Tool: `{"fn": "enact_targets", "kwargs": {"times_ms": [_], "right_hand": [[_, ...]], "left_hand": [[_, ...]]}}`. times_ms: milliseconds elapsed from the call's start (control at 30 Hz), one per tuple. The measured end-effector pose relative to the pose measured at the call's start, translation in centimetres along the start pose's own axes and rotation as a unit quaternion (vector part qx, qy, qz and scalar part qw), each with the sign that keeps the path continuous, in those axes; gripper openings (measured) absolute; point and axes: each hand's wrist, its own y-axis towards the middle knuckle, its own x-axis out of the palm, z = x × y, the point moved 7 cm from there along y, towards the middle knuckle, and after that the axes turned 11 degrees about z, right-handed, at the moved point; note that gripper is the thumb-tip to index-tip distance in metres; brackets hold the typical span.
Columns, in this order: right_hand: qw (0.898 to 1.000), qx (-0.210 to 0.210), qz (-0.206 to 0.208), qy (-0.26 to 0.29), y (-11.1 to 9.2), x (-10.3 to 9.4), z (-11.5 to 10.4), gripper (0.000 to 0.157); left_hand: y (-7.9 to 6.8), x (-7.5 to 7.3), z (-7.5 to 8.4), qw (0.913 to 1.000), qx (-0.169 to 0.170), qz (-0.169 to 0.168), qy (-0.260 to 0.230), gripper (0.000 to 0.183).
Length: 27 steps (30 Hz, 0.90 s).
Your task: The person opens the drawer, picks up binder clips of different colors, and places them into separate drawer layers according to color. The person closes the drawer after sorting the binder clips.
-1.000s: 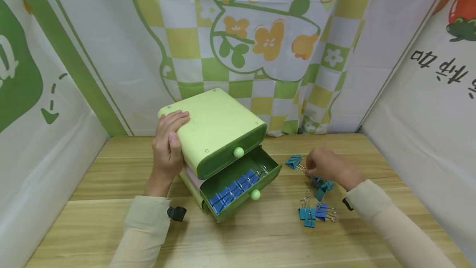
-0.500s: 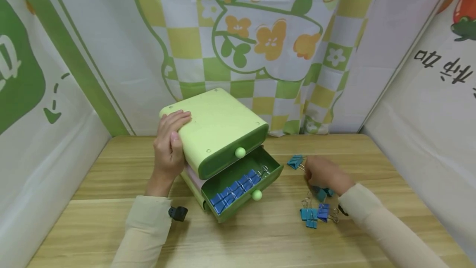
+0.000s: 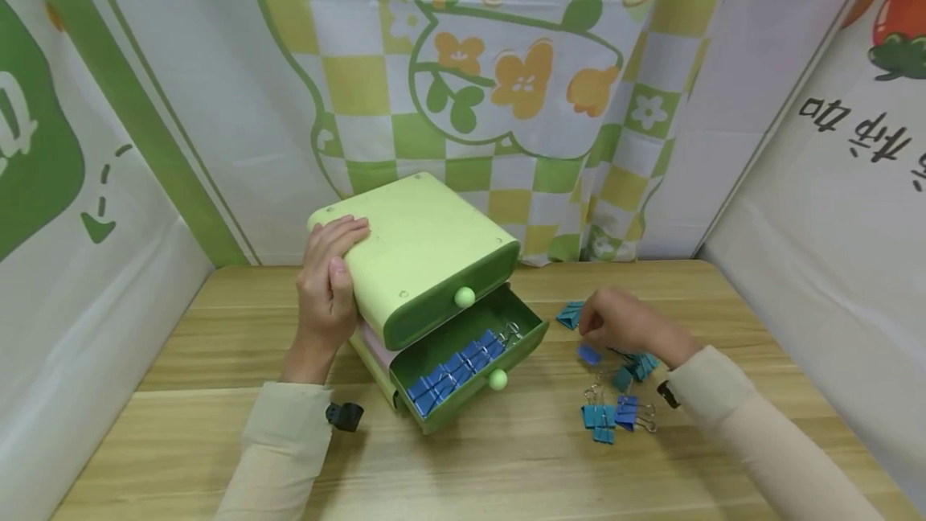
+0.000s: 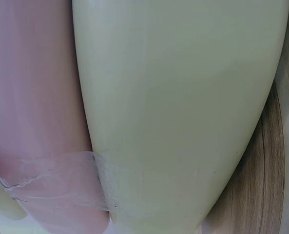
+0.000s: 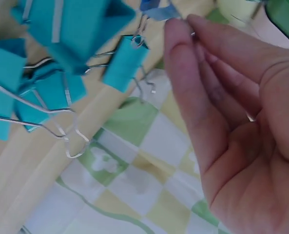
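Note:
My right hand [image 3: 615, 320] pinches a blue binder clip [image 3: 589, 354] between thumb and fingertips, over the right side of the table. In the right wrist view the blue clip [image 5: 160, 9] hangs at the fingertips. Several teal binder clips lie around it, among them one [image 3: 570, 314] behind the hand and another [image 3: 599, 418] nearer the front. A second blue clip [image 3: 628, 412] lies beside that front one. Relaxed fingers of my left hand [image 3: 329, 280] rest over the left top edge of a light green drawer box [image 3: 427, 239].
A dark green drawer [image 3: 538, 328] stands pulled out below the top unit, with a row of blue binder clips [image 3: 456, 368] inside. Its round knob [image 3: 497, 379] points forward. A patterned curtain [image 3: 506, 103] hangs behind the wooden table [image 3: 492, 473].
My right hand has lifted slightly and shifted left, and the blue clip now shows below its fingers, away from the teal pile. My left hand and the drawer box keep their place.

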Motion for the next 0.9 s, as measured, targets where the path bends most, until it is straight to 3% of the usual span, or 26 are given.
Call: {"fn": "enact_targets", "kwargs": {"times_ms": [200,367,567,733,900], "right_hand": [[0.997,0.02,-0.005,0.073,0.6,-1.3,-0.6,0.006],[0.993,0.024,0.022,0.113,1.4,-3.1,-1.5,0.005],[0.992,0.029,0.063,0.107,2.6,-5.2,-3.3,0.008],[0.992,0.033,0.063,0.108,3.4,-5.7,-5.4,0.01],[0.993,0.011,0.062,0.099,4.1,-5.6,-7.8,0.008]], "left_hand": [[-0.1,0.0,0.0,1.0,-0.001,-0.004,0.004,0.046],[-0.1,0.0,-0.1,1.0,-0.001,-0.005,0.004,0.047],[0.0,-0.1,-0.1,1.0,0.0,-0.003,0.004,0.047],[-0.1,0.0,-0.1,1.0,0.001,-0.002,0.005,0.047],[-0.1,0.0,-0.2,1.0,0.002,-0.001,0.004,0.047]]}}
